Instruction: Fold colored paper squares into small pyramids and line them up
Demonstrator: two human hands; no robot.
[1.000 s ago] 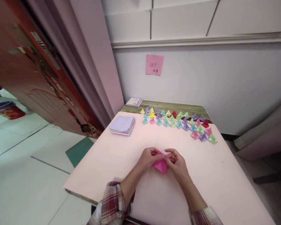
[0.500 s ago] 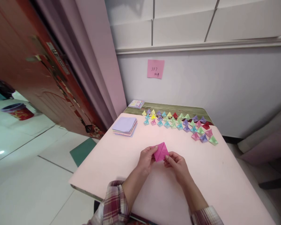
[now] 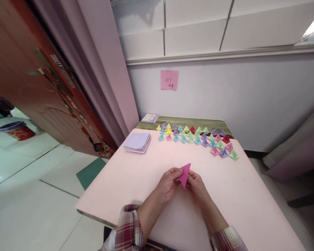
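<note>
Between my hands is a bright pink folded origami paper (image 3: 185, 175), now a narrow pointed shape held above the table. My left hand (image 3: 170, 183) is closed on its left side, thumb across the front. On the right side my right hand (image 3: 196, 185) grips it too, with its fingertips partly hidden behind the paper. Farther back stand several small folded paper pieces (image 3: 191, 139) in rows, in yellow, blue, green, purple, pink and red. A stack of square paper (image 3: 137, 141), purple on top, lies to the left.
The table has a pale pink cover (image 3: 115, 188) and a green wood-look back strip (image 3: 214, 124). A printed packet (image 3: 150, 118) rests at the back left corner. A pink note (image 3: 169, 80) is on the wall. An orange-brown door (image 3: 23, 69) stands left.
The pink paper has gone from a flat square facing me to a narrow folded or turned shape. My hands have come closer together around it. The view has shifted slightly.
</note>
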